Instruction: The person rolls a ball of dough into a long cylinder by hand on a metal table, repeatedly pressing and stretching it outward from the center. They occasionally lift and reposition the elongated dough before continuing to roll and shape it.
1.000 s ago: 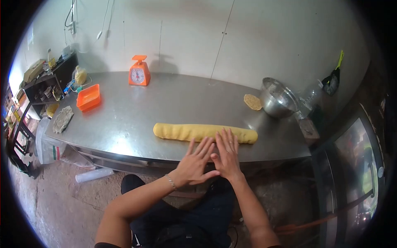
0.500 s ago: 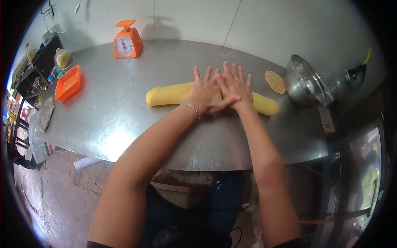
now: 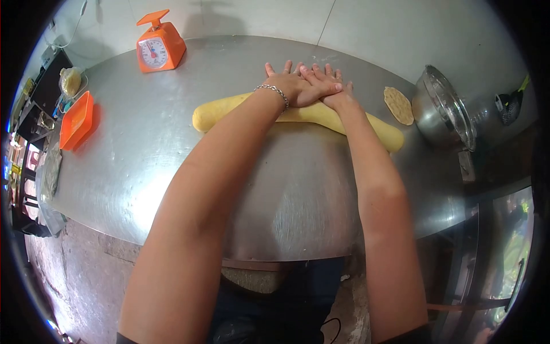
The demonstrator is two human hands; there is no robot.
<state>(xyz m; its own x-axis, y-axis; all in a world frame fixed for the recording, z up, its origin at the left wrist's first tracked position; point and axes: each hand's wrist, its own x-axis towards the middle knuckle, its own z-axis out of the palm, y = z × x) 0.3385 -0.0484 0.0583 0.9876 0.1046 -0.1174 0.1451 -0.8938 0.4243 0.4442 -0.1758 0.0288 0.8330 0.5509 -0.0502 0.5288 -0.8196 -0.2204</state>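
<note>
A long log of yellow dough (image 3: 314,114) lies crosswise on the steel table, its two ends showing on either side of my forearms. My left hand (image 3: 298,87) rests on the middle of the log, palm down, fingers stretched away from me and a chain bracelet on the wrist. Beside it my right hand (image 3: 332,86) also lies flat on the dough with fingers spread. The hands overlap slightly at the thumbs. Part of the log is hidden beneath the palms and wrists.
An orange kitchen scale (image 3: 157,46) stands at the back left, with an orange tray (image 3: 77,120) near the left edge. On the right are a flat tan piece (image 3: 399,106), a steel bowl (image 3: 438,112) and a dark whisk-like object. The steel table (image 3: 286,200) has a curved front edge.
Both hands have pushed forward, away from me, and the dough log has rolled with them. The log looks longer and slightly bowed. The camera view has shifted a little.
</note>
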